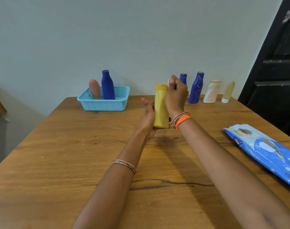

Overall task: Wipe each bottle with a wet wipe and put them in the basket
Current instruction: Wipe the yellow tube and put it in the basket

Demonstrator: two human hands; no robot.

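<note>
At the surface (pixel 58 162) centre: yellow bottle (pixel 160 109) stood upright.
Left hand (pixel 148 119): gripped its lower body.
Right hand (pixel 175 95): fingers curled against its top.
Basket (pixel 104 103): at ten o'clock.

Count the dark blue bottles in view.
3. One dark blue bottle stands in the basket; one stands at the table's far edge; another is partly hidden behind the right hand.

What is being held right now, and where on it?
The yellow bottle: left hand grips its lower body, right hand is closed against its upper part.
</note>
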